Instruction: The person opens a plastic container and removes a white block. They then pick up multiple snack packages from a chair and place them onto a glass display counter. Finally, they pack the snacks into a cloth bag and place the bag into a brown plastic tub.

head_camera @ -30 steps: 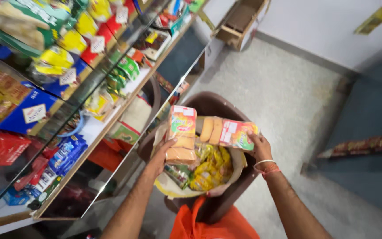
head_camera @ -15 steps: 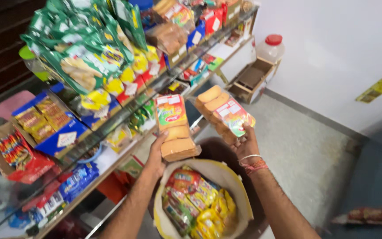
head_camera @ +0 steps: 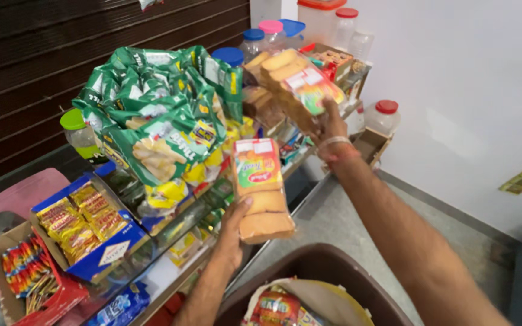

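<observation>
Two rusk packets are held, one in each of the hands. The left hand (head_camera: 234, 232) is closed around one rusk packet (head_camera: 260, 188) above a brown bin (head_camera: 327, 265). The right hand (head_camera: 332, 124) grips the other rusk packet (head_camera: 300, 87) beside a heap of green snack packets (head_camera: 158, 115) on the shelf (head_camera: 182, 223).

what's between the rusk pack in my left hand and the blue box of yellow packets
In the head view, hanging green snack bags with yellow packets below lie between the rusk pack and the blue box.
</observation>
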